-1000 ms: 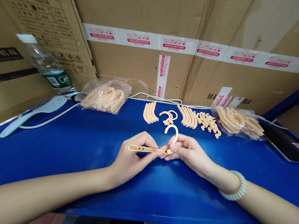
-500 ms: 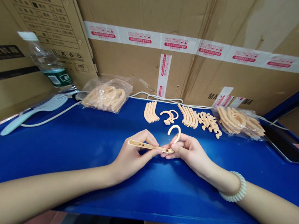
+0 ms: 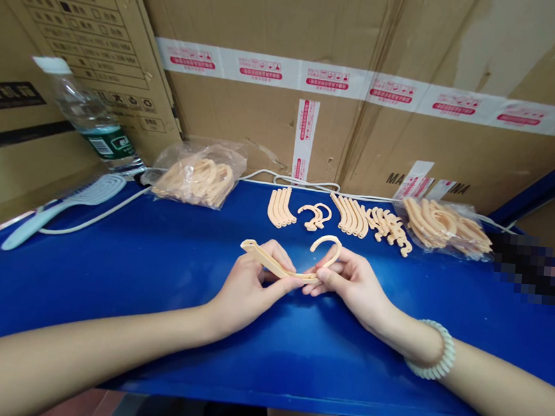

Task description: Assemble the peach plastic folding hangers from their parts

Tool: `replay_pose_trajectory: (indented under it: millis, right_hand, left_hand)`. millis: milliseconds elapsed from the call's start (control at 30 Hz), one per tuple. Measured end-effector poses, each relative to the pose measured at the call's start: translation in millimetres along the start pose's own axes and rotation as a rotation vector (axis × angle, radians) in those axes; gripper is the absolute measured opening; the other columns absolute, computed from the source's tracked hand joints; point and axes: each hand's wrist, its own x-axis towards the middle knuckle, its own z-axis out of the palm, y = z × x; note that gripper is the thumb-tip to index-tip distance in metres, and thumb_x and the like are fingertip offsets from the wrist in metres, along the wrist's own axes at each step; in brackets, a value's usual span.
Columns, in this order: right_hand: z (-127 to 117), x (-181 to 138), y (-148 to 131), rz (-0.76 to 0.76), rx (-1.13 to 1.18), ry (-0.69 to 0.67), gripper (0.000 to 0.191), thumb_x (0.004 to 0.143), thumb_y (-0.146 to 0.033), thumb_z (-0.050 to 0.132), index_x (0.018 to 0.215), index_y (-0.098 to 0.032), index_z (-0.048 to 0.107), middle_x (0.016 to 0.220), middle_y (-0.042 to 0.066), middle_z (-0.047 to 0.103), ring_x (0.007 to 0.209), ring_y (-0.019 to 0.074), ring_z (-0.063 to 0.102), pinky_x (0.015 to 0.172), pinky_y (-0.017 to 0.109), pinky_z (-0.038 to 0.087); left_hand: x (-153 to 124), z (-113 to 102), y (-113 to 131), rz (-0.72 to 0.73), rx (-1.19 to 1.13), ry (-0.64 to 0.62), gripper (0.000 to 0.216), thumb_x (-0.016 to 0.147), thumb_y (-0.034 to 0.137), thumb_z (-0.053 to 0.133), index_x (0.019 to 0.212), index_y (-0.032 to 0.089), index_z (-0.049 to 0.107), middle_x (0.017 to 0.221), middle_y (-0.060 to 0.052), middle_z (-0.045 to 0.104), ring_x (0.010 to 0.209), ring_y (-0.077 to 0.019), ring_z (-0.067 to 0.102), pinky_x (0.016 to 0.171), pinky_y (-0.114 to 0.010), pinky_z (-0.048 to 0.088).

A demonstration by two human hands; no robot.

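Left fingers (image 3: 283, 288) and right fingers (image 3: 332, 280) cover parts of the slim beige piece (image 3: 266, 260) and the hook (image 3: 336, 241), so their join (if they are joined at all) can't be made out. The left forearm (image 3: 78, 354) and right forearm (image 3: 508, 388) run out of frame. A pixelated patch (image 3: 536, 270) masks the far right of the bench (image 3: 294, 357). Tape strips (image 3: 415, 180) interrupt the dark lettering (image 3: 394, 179) on the carton (image 3: 254, 14), which the top edge crops.

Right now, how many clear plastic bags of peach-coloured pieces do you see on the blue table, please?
2: the left clear plastic bag, near the green-labelled plastic bottle; the right clear plastic bag, beside small peach hooks. None seems hidden.
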Motion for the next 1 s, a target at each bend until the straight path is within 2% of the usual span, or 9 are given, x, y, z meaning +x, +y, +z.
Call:
replay_pose_trajectory:
  millis: [133, 233, 333, 533, 700, 800, 900, 933, 1000]
  right_hand:
    - [1, -1, -1, -0.022, -0.063, 0.0, 0.031, 0.084, -0.04, 0.082, 0.085, -0.018, 0.061, 0.078, 0.005, 0.078, 0.069, 0.0167, 0.076, 0.064, 0.024, 0.06]
    - [3, -2, -1, -0.047, -0.14, -0.01, 0.029, 0.08, -0.04, 0.085, 0.078, -0.018, 0.065, 0.082, 0.005, 0.077, 0.071, 0.0154, 0.073, 0.067, 0.026, 0.058]
    - [5, -2, -2, -0.088, -0.235, 0.001, 0.027, 0.074, -0.037, 0.088, 0.072, -0.018, 0.069, 0.081, 0.003, 0.072, 0.071, 0.014, 0.067, 0.066, 0.026, 0.056]
    - [3, 0, -3, -0.004, -0.214, -0.003, 0.027, 0.08, -0.041, 0.083, 0.081, -0.017, 0.07, 0.068, -0.001, 0.066, 0.051, 0.0088, 0.054, 0.047, 0.02, 0.045]
    - [4, -1, -2, 0.012, -0.225, -0.003, 0.033, 0.08, -0.046, 0.083, 0.091, -0.016, 0.073, 0.067, 0.0, 0.066, 0.05, 0.0089, 0.055, 0.048, 0.021, 0.047]
    - [-4, 3, -6, -0.054, -0.264, 0.038, 0.036, 0.093, -0.05, 0.068, 0.105, -0.017, 0.071, 0.074, 0.003, 0.069, 0.055, 0.0126, 0.061, 0.049, 0.024, 0.05]
    - [-32, 16, -17, -0.292, -0.643, 0.164, 0.035, 0.104, -0.044, 0.05, 0.11, -0.017, 0.071, 0.085, 0.008, 0.073, 0.071, 0.0196, 0.068, 0.062, 0.033, 0.058]
    - [-45, 22, -20, -0.416, -0.887, 0.209, 0.03, 0.102, -0.037, 0.053, 0.112, -0.017, 0.072, 0.093, 0.01, 0.074, 0.084, 0.0234, 0.07, 0.076, 0.04, 0.059]
    - [-70, 33, -24, -0.562, -1.374, 0.187, 0.031, 0.099, -0.028, 0.056, 0.122, -0.013, 0.07, 0.117, 0.018, 0.073, 0.117, 0.0358, 0.062, 0.1, 0.057, 0.049]
  left_hand:
    - [2, 0, 1, -0.053, -0.059, 0.025, 0.021, 0.081, 0.029, 0.077, 0.074, 0.017, 0.062, 0.078, 0.0, 0.062, 0.068, -0.0132, 0.065, 0.062, -0.023, 0.055]
    - [5, -1, -3, -0.121, -0.114, 0.049, 0.021, 0.078, 0.029, 0.079, 0.083, 0.017, 0.062, 0.08, 0.0, 0.066, 0.073, -0.0149, 0.067, 0.066, -0.025, 0.058]
    - [9, -2, -8, -0.175, -0.141, 0.01, 0.026, 0.079, 0.031, 0.08, 0.091, 0.016, 0.063, 0.082, -0.001, 0.069, 0.076, -0.0157, 0.068, 0.068, -0.025, 0.058]
    - [12, -2, -7, -0.274, -0.257, -0.156, 0.036, 0.081, 0.029, 0.08, 0.103, 0.017, 0.056, 0.083, -0.003, 0.076, 0.075, -0.0171, 0.073, 0.07, -0.026, 0.057]
    - [10, -2, -4, -0.309, -0.289, -0.234, 0.034, 0.075, 0.023, 0.085, 0.091, 0.017, 0.055, 0.085, -0.004, 0.078, 0.084, -0.0196, 0.076, 0.076, -0.026, 0.057]
    - [11, -2, -3, -0.334, -0.276, -0.206, 0.035, 0.073, 0.022, 0.085, 0.09, 0.017, 0.055, 0.082, -0.003, 0.077, 0.081, -0.0185, 0.075, 0.074, -0.026, 0.056]
    - [13, -3, -3, -0.364, -0.267, -0.149, 0.039, 0.07, 0.022, 0.087, 0.09, 0.017, 0.055, 0.081, -0.001, 0.075, 0.077, -0.0159, 0.073, 0.072, -0.025, 0.055]
    - [14, -3, -3, -0.369, -0.272, -0.132, 0.039, 0.069, 0.022, 0.087, 0.09, 0.017, 0.055, 0.081, -0.001, 0.075, 0.076, -0.0154, 0.073, 0.071, -0.025, 0.054]
    - [15, -4, -4, -0.371, -0.278, -0.113, 0.039, 0.068, 0.023, 0.087, 0.09, 0.017, 0.055, 0.081, 0.0, 0.074, 0.076, -0.0147, 0.071, 0.07, -0.024, 0.053]
